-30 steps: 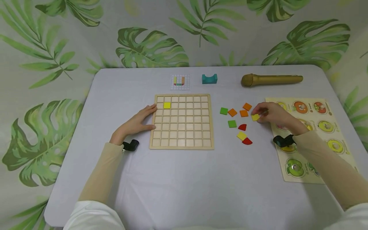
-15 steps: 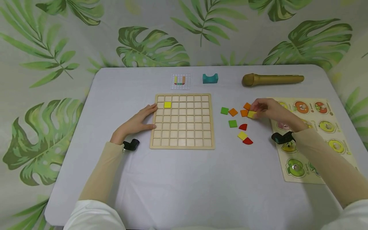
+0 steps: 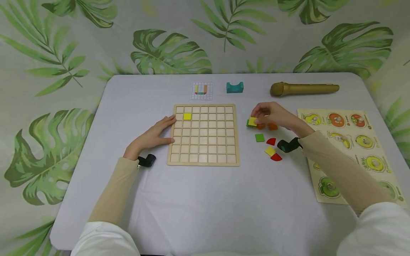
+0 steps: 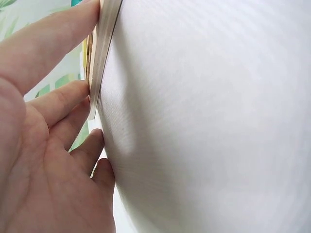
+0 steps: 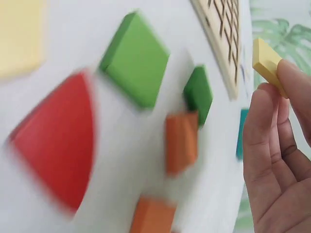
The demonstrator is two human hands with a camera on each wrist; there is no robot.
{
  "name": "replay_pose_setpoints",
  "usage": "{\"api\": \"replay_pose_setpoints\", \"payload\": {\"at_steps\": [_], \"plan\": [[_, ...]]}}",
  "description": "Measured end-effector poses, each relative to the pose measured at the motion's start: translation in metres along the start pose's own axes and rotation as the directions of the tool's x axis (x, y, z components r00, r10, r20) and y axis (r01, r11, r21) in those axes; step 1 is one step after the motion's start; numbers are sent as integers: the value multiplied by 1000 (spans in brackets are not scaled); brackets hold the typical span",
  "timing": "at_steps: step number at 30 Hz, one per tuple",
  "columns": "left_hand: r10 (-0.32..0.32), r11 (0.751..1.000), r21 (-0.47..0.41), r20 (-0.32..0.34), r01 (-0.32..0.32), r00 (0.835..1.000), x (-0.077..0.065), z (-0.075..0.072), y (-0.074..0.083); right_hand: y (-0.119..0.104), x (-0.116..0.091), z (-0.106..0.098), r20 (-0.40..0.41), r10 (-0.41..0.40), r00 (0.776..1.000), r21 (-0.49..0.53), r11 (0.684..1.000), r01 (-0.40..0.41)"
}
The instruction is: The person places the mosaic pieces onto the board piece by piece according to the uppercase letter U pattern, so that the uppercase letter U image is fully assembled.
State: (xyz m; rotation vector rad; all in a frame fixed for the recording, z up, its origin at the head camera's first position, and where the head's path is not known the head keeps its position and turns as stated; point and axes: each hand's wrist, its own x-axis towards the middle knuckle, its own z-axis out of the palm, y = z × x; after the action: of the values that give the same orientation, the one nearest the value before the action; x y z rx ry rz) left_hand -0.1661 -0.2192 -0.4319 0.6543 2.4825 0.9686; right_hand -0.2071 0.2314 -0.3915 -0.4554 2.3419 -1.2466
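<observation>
My right hand point(image 3: 272, 114) pinches a yellow square tile point(image 5: 266, 63) between thumb and fingers, held above the loose tiles. In the head view that tile partly covers a green tile. The wooden grid board point(image 3: 203, 161) lies left of it, with one yellow tile point(image 3: 187, 116) set in a cell of its second row. My left hand point(image 3: 153, 134) rests at the board's left edge, thumb and fingertips touching the rim point(image 4: 104, 53). Below the right hand lie orange tiles point(image 3: 272, 126), a green tile point(image 3: 259, 137), red quarter-round tiles point(image 3: 271, 141) and a yellow tile point(image 3: 270, 151).
Behind the board lies a printed card point(image 3: 201, 90) with a coloured U pattern on a grid. To its right stand a teal block point(image 3: 235, 87) and a gold microphone-shaped object point(image 3: 304, 89). A fruit puzzle board point(image 3: 346, 170) lies at the right, partly under the right forearm.
My right hand has carried the yellow tile leftward from beside the puzzle board, over the orange tiles, toward the grid board. The left hand stays at the board's edge.
</observation>
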Motion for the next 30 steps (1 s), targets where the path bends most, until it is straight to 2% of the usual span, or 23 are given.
{"api": "replay_pose_setpoints", "payload": {"at_steps": [9,16,21,30], "plan": [[2,1000,-5,1,-2,1000,0,0,0,-35,51,38,94,-73,993,73,995,66],[6,1000,3,-1,-6,1000,0,-1,1,-53,81,67,118,-155,981,107,984,143],[5,1000,5,3,-5,1000,0,-1,1,-65,99,89,133,-169,977,121,981,153],[2,1000,-1,1,-2,1000,1,-1,0,-87,122,128,129,-137,982,34,990,134]]}}
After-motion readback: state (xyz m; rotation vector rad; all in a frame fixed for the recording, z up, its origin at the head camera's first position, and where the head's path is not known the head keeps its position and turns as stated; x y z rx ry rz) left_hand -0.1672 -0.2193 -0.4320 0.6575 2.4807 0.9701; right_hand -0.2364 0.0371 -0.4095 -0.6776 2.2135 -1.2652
